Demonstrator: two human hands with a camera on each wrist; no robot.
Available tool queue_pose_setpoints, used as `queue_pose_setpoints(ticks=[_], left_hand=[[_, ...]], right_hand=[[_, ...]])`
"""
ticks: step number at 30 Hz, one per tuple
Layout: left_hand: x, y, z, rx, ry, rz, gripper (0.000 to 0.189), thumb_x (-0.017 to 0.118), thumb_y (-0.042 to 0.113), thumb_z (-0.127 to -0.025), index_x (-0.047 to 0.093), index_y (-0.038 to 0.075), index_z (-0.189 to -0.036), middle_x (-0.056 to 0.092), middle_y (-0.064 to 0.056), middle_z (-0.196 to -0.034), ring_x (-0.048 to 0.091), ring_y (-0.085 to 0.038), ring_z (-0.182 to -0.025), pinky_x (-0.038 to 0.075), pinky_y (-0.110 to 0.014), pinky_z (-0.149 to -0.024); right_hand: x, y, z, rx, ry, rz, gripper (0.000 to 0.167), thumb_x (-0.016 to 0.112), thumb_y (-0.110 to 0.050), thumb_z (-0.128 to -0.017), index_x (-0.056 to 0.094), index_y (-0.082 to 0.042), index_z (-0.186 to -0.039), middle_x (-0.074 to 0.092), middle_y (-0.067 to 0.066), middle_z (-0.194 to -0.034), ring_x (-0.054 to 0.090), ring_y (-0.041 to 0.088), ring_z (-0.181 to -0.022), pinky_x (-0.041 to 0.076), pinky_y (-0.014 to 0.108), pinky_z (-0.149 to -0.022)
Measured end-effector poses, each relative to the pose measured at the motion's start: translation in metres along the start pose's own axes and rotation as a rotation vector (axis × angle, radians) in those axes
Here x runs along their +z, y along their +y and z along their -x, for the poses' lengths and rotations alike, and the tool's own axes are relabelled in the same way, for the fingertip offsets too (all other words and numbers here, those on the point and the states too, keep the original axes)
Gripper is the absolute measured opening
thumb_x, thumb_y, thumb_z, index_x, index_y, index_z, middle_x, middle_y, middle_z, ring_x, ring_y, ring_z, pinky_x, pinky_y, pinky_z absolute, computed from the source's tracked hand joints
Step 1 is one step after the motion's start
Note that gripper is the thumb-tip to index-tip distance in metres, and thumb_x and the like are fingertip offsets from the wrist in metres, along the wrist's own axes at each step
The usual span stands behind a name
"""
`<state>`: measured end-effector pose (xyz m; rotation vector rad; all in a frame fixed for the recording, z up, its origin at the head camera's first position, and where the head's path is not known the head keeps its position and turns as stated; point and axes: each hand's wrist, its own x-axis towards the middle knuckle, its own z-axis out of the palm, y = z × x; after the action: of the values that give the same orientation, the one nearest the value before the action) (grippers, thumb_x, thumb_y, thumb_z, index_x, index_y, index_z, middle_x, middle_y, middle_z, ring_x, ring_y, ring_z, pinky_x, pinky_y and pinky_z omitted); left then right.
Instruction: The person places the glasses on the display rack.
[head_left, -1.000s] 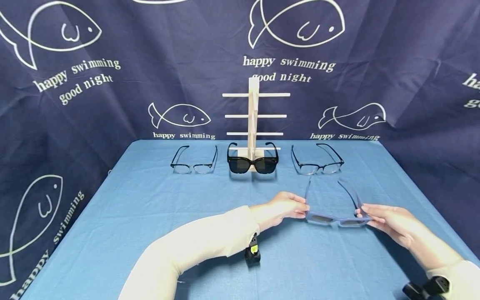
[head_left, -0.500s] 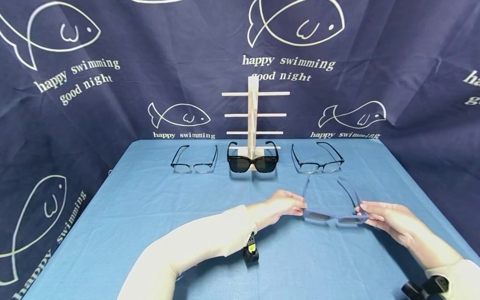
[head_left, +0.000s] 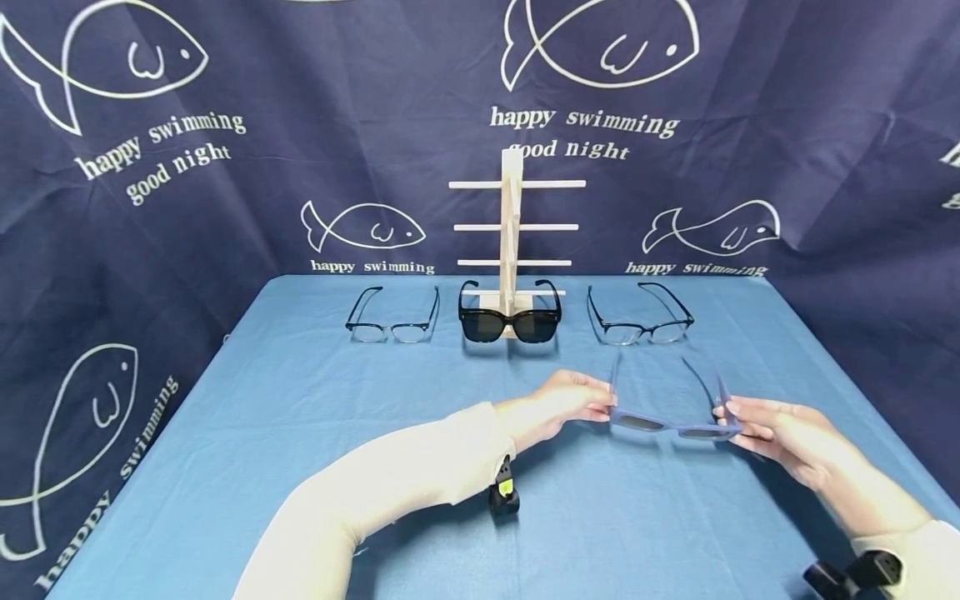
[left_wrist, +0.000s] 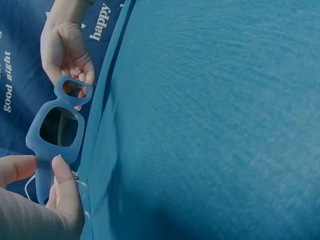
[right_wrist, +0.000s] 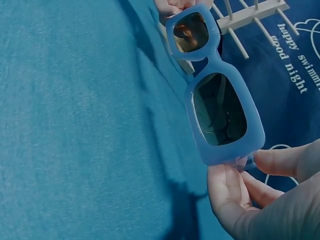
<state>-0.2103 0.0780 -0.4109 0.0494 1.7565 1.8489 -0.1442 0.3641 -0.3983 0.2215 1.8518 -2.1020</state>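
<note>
Navy fish-printed cloth [head_left: 405,125] backs a blue-covered tabletop [head_left: 390,400]; black sunglasses [head_left: 511,317] lie before a wooden stand [head_left: 510,208]. Over the last half second little has changed: the blue sunglasses [right_wrist: 215,62] have shifted only slightly, temples unfolded. The left hand [head_left: 564,402] pinches one end near the hinge; the right hand [head_left: 793,437] pinches the other. Held between both, apparently above the tabletop and in front of the stand, the pair is judged to be under adjustment, not placement. Fingers conceal both hinges; temple tips blur in the head view; the right-wrist view crops the left hand.
</note>
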Motion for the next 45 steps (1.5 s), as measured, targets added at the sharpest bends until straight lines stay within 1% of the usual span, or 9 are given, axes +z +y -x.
queue_pose_setpoints(ticks=[5,10,17,23,29,33,39,43,45], left_hand=[[0.000,0.008,0.002,0.012,0.004,-0.020,0.026,0.069,-0.002,-0.085,0.067,-0.008,-0.110,0.073,-0.017,-0.099,0.063,-0.010,-0.069,0.062,-0.026,-0.077],[0.000,0.011,0.005,0.011,0.018,-0.019,0.026,0.069,-0.001,-0.084,0.068,-0.007,-0.110,0.074,-0.016,-0.096,0.062,-0.010,-0.066,0.063,-0.026,-0.077],[-0.001,0.012,0.009,-0.009,0.023,0.010,0.027,0.068,-0.001,-0.085,0.067,-0.008,-0.112,0.073,-0.017,-0.099,0.063,-0.011,-0.068,0.063,-0.030,-0.079],[-0.003,0.016,0.012,0.002,0.021,0.034,0.026,0.068,-0.003,-0.085,0.067,-0.007,-0.110,0.072,-0.019,-0.102,0.062,-0.011,-0.065,0.063,-0.030,-0.078],[-0.007,0.022,0.014,0.020,0.023,0.030,0.031,0.068,-0.002,-0.084,0.064,-0.008,-0.114,0.072,-0.018,-0.100,0.062,-0.012,-0.068,0.063,-0.030,-0.078],[-0.010,0.028,0.015,0.024,0.026,0.032,0.032,0.070,0.000,-0.083,0.065,-0.007,-0.114,0.072,-0.016,-0.097,0.063,-0.013,-0.069,0.063,-0.031,-0.079],[-0.015,0.037,0.018,0.031,0.049,0.029,0.029,0.071,0.000,-0.082,0.068,-0.004,-0.111,0.074,-0.013,-0.095,0.065,-0.014,-0.069,0.064,-0.030,-0.075],[-0.019,0.041,0.020,0.031,0.050,0.024,0.028,0.072,0.001,-0.082,0.070,-0.001,-0.109,0.074,-0.011,-0.092,0.065,-0.013,-0.069,0.063,-0.033,-0.079],[-0.020,0.043,0.021,0.028,0.051,0.028,0.029,0.071,0.002,-0.082,0.069,-0.002,-0.110,0.073,-0.010,-0.091,0.064,-0.013,-0.069,0.062,-0.036,-0.083]], right_hand=[[0.001,-0.008,0.001,-0.014,0.005,-0.001,0.032,0.052,-0.006,-0.100,0.077,-0.023,-0.089,0.075,-0.008,-0.088,0.069,0.002,-0.080,0.062,0.020,-0.070],[0.001,-0.010,0.000,-0.033,-0.011,-0.019,0.034,0.050,-0.005,-0.100,0.077,-0.022,-0.090,0.075,-0.007,-0.089,0.069,0.003,-0.081,0.062,0.021,-0.071],[0.002,-0.009,-0.001,-0.028,-0.020,-0.031,0.032,0.052,-0.006,-0.100,0.077,-0.021,-0.090,0.076,-0.006,-0.089,0.070,0.003,-0.083,0.062,0.021,-0.073],[0.003,-0.012,-0.003,-0.028,-0.015,-0.028,0.028,0.054,-0.007,-0.099,0.077,-0.020,-0.089,0.076,-0.005,-0.089,0.070,0.005,-0.083,0.062,0.023,-0.075],[0.006,-0.019,-0.005,-0.026,-0.025,-0.039,0.027,0.054,-0.008,-0.099,0.077,-0.019,-0.091,0.076,-0.003,-0.090,0.071,0.006,-0.083,0.062,0.024,-0.076],[0.008,-0.024,-0.005,-0.039,-0.042,-0.047,0.028,0.053,-0.007,-0.099,0.077,-0.019,-0.092,0.076,-0.003,-0.091,0.071,0.007,-0.084,0.062,0.025,-0.076],[0.015,-0.031,-0.006,-0.050,-0.042,-0.041,0.026,0.054,-0.006,-0.099,0.077,-0.017,-0.092,0.076,-0.002,-0.091,0.071,0.007,-0.085,0.063,0.027,-0.077],[0.020,-0.036,-0.008,-0.058,-0.042,-0.033,0.027,0.054,-0.005,-0.099,0.077,-0.018,-0.091,0.076,-0.003,-0.091,0.071,0.007,-0.084,0.063,0.028,-0.076],[0.022,-0.037,-0.009,-0.065,-0.044,-0.030,0.029,0.053,-0.004,-0.099,0.077,-0.018,-0.091,0.076,-0.003,-0.090,0.071,0.008,-0.084,0.063,0.028,-0.076]])
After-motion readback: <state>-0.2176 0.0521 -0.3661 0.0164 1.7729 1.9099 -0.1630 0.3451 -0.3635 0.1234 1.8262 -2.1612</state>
